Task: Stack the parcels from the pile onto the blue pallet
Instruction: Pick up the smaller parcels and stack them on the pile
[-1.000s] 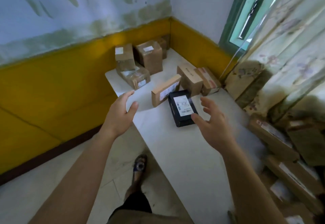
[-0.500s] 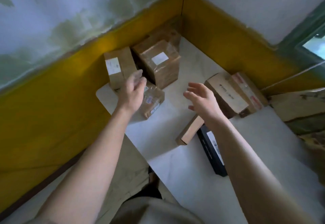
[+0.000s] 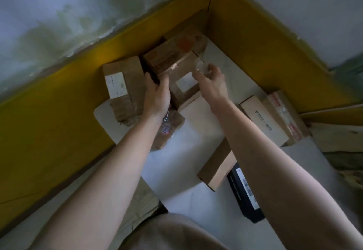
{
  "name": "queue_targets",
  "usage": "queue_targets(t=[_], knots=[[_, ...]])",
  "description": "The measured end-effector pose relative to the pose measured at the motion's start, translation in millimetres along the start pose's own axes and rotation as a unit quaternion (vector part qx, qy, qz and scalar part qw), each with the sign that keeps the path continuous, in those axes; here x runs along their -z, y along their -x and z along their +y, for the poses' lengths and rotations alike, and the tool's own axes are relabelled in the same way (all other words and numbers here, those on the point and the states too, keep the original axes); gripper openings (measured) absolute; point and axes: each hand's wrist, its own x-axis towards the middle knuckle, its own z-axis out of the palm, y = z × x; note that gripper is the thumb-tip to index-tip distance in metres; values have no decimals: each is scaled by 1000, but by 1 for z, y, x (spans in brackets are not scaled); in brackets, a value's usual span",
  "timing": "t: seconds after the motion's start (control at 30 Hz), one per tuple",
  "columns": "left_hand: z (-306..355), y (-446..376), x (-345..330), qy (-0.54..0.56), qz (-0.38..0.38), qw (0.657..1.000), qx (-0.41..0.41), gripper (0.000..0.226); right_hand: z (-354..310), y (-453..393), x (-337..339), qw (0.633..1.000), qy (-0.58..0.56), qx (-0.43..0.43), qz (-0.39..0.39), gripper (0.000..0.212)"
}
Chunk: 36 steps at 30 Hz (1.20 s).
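Both hands clasp the taped box [image 3: 182,84] near the table's [image 3: 176,173] far corner: left hand [image 3: 157,92] on one side, right hand [image 3: 211,81] on the other.

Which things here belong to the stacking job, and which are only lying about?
Job:
- taped box, held between left hand and right hand
- labelled box
- black parcel

Lying about:
- white table
- yellow wall

Walls [image 3: 59,14]: pale upper part, blotched with greenish stains.
Dado [image 3: 49,132]: yellow band along both walls, meeting in the corner.
Table [image 3: 176,175]: white top, set into that corner.
Floor [image 3: 29,236]: light tiles, left of table.
Light: dim.
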Motion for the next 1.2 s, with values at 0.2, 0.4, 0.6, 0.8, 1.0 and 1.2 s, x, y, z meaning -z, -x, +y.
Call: queue_targets(t=[0.2,0.4,0.6,0.8,1.0,1.2], knots=[[-12,33,-6,138,-61,984,93,67,13,81,55,984,-133,31,116,48],[-9,117,-59,78,-166,982,52,67,29,193,144,950,-252,31,184,52],[3,238,-136,-10,-346,934,-91,83,89,329,225,878,-359,9,317,65],[-37,382,-197,-101,-488,838,-222,101,186,501,292,800,-418,13,430,73],[-96,539,-260,-137,-679,676,-252,116,280,694,321,759,-380,7,529,50],[-174,707,-308,-109,-798,554,-210,116,344,861,319,699,-266,-15,664,44]])
